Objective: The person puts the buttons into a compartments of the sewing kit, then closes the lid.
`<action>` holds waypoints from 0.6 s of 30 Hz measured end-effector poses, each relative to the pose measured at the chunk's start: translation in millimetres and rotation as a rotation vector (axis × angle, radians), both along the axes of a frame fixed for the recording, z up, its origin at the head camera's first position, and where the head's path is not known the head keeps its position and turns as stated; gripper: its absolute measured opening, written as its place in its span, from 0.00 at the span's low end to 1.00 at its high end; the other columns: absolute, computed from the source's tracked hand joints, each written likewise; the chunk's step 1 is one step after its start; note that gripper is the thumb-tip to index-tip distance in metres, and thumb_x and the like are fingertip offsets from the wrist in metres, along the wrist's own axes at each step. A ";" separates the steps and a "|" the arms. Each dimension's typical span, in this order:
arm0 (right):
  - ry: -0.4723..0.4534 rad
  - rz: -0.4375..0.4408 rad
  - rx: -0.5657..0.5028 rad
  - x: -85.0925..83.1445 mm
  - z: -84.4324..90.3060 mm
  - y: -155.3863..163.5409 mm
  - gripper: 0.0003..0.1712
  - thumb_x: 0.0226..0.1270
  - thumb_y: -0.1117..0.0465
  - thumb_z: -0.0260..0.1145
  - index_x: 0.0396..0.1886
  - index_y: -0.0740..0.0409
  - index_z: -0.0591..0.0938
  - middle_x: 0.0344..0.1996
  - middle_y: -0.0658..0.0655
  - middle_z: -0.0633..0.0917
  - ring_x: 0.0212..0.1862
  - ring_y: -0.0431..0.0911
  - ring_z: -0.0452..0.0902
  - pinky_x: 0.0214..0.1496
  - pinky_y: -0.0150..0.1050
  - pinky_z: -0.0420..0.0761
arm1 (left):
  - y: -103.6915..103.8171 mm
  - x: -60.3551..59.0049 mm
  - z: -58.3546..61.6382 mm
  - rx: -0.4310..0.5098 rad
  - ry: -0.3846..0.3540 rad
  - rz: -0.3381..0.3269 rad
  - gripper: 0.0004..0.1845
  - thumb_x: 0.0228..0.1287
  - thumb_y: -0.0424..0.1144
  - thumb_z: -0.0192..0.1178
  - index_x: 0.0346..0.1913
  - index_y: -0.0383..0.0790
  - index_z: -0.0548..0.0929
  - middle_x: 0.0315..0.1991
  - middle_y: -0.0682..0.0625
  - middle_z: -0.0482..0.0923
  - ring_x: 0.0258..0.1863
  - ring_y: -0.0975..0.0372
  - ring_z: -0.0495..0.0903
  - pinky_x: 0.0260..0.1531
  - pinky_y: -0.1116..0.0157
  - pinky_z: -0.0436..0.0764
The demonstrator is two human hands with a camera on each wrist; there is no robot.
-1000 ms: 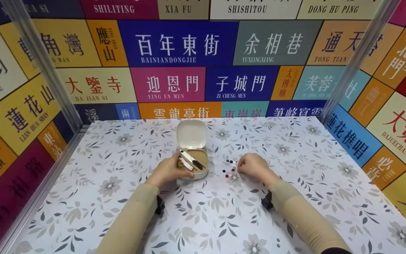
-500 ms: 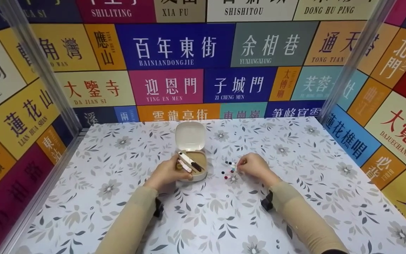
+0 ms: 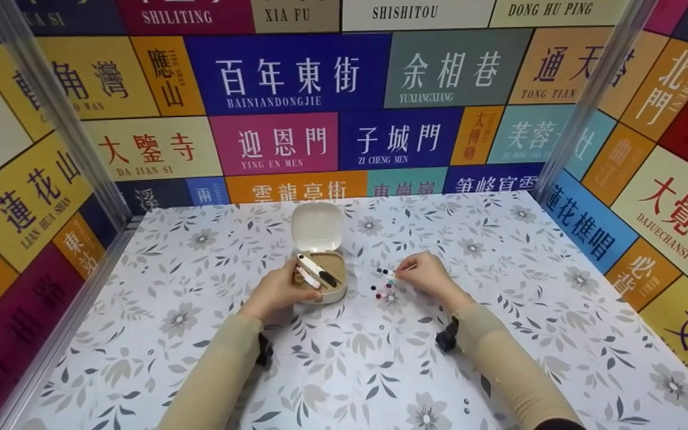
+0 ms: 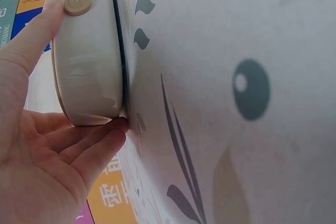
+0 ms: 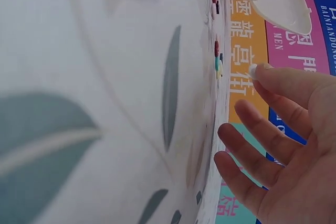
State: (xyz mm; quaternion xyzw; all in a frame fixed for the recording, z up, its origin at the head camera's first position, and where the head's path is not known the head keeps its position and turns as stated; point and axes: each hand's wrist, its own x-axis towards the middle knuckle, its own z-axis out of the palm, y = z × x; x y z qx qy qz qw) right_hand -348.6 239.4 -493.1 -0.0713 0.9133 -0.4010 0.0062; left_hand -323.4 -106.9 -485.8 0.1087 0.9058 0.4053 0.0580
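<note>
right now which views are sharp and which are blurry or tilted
Head view: evenly lit, mostly sharp, the pins too small to resolve. Left wrist view: turned sideways, the case crisp, the tablecloth soft. Right wrist view: also sideways, near cloth badly blurred, the right hand fairly clear.

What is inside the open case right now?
In the open case lies a white tool with a dark tip, a pinkish piece beside it. The left hand holds the case's near side, hiding that corner; the floor beneath is unseen.

Mid-worktop [image 3: 380,370], the open case [image 3: 318,263] and scattered pins [image 3: 383,285] block passage; room lies free toward the near edge and both side edges.
</note>
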 end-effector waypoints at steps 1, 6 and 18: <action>0.001 -0.002 -0.001 -0.1 0.6 -0.1 0.03 0.56 0.61 0.72 0.28 0.55 0.89 0.30 0.51 0.87 0.34 0.45 0.78 0.38 0.39 0.78 | -0.4 0.2 -0.2 -0.004 0.001 0.002 0.60 0.41 0.55 0.78 0.76 0.41 0.56 0.65 0.39 0.70 0.64 0.47 0.69 0.66 0.49 0.61; -0.020 -0.025 -0.028 -0.9 0.3 1.1 0.03 0.55 0.61 0.72 0.27 0.56 0.88 0.29 0.51 0.86 0.31 0.45 0.76 0.35 0.37 0.75 | -0.8 0.9 -1.4 0.002 -0.020 0.011 0.61 0.40 0.56 0.78 0.76 0.42 0.55 0.66 0.39 0.69 0.64 0.47 0.68 0.67 0.50 0.61; -0.039 -0.053 -0.105 -3.3 -2.6 4.9 0.03 0.55 0.63 0.71 0.29 0.59 0.88 0.30 0.53 0.86 0.32 0.46 0.74 0.36 0.37 0.74 | 2.4 -0.7 -0.3 0.014 -0.041 0.015 0.61 0.38 0.57 0.78 0.76 0.45 0.56 0.68 0.42 0.67 0.66 0.48 0.66 0.68 0.49 0.58</action>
